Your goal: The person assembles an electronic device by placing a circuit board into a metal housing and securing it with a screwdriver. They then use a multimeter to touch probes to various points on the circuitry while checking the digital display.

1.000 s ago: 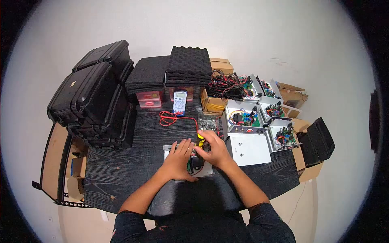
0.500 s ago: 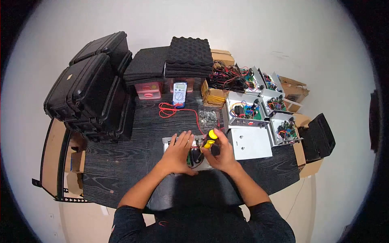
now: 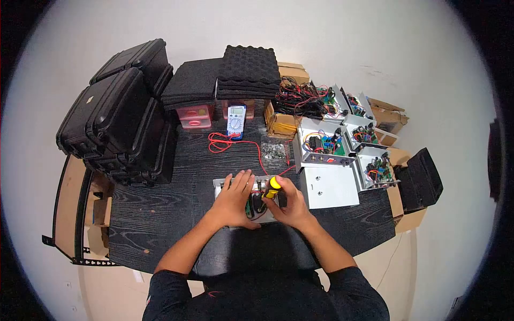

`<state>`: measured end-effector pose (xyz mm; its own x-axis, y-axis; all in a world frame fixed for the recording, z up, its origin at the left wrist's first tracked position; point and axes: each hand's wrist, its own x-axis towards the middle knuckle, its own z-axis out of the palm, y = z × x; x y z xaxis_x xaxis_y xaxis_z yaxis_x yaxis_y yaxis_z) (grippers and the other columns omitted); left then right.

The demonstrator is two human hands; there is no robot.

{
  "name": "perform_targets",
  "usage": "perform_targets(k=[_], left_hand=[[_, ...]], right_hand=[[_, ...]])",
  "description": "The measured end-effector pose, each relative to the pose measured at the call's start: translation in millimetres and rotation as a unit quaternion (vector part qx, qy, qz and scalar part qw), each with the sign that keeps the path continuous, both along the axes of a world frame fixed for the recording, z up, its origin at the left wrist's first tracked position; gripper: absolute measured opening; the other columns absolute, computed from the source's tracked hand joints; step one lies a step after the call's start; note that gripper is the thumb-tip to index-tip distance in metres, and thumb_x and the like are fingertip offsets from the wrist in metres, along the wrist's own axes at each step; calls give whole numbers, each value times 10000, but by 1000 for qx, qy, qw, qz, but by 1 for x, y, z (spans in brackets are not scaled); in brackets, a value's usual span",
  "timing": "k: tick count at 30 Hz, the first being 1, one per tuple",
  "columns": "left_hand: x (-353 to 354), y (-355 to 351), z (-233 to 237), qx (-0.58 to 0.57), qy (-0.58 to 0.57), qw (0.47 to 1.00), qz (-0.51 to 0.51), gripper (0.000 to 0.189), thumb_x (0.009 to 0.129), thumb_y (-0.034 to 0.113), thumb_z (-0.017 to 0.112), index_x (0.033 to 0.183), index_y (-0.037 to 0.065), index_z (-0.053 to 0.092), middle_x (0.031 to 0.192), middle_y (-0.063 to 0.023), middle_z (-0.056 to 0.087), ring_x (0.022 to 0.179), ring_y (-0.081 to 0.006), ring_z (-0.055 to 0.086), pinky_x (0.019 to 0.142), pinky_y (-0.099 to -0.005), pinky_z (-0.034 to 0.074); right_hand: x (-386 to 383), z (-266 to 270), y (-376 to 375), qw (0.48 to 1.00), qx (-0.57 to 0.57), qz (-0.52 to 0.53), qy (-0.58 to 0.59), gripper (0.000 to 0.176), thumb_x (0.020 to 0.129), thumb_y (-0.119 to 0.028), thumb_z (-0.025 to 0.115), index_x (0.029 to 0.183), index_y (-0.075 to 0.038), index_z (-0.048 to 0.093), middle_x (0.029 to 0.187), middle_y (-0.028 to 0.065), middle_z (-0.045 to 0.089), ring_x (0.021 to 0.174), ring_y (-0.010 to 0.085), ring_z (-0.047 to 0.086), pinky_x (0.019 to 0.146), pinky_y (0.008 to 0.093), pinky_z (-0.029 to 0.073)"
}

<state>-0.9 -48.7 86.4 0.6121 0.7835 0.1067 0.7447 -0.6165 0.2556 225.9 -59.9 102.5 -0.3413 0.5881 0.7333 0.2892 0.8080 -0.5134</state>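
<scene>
A metal enclosure [image 3: 264,216] with a circuit board and wires inside lies at the near edge of the dark table. My left hand [image 3: 234,202] rests over its left half, fingers spread and pressing on it. Above its right half, my right hand [image 3: 289,204] is closed around a yellow and black screwdriver [image 3: 273,185], which tilts down into the enclosure. The screwdriver's tip is hard to make out. A flat white panel [image 3: 330,186] with small holes lies to the right of my right hand.
Behind the enclosure are a multimeter [image 3: 236,122] with red leads and a clear box of small parts [image 3: 274,153]. Black cases [image 3: 107,112] are stacked at left, foam sheets [image 3: 248,69] at the back. Several open enclosures [image 3: 323,144] with circuit boards stand at right.
My right hand and the screwdriver have shifted slightly left, and the screwdriver's handle now sits a little lower. My left hand stays spread on the enclosure. The whole view has shifted slightly.
</scene>
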Motion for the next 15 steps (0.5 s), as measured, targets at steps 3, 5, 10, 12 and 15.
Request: perform_targets(k=[3,5,10,12,15], left_hand=[[0,1,-2,-1,-8,1000,0,1477,524,706,902,1605,-91,285,1677,-280,300,1583,-434,263,1277,-619,177],[-1,1,-4,-2,-17,1000,-2,1479,521,705,903,1604,-91,287,1676,-279,301,1583,-434,262,1277,-620,175],[-1,1,-5,4,-21,1000,-1,1482,517,703,908,1605,-90,288,1678,-277,299,1585,-432,257,1278,-620,173],[-1,1,-5,5,-21,1000,-1,1481,518,698,911,1606,-88,287,1679,-277,298,1585,-431,256,1279,-618,174],[0,1,-5,6,-15,1000,0,1475,519,692,915,1606,-84,289,1680,-277,297,1585,-431,256,1280,-614,175]], right_hand=[[-1,7,0,1000,23,-3,-8,886,818,38,868,1539,-117,377,1163,203,678,1007,355,722,831,426,599],[0,6,-1,1000,26,-2,-14,892,807,30,881,1531,-131,386,1177,207,679,1016,356,725,842,430,602],[4,10,-4,999,-10,32,-9,735,834,-2,870,1466,-83,503,1258,223,675,1022,374,741,850,426,622],[2,1,-2,998,-37,49,16,731,823,-11,883,1455,-82,521,1255,220,678,1011,371,744,840,426,625],[2,1,-2,1000,-3,21,-2,749,804,-31,901,1451,-81,526,1267,224,679,1055,381,744,862,428,626]])
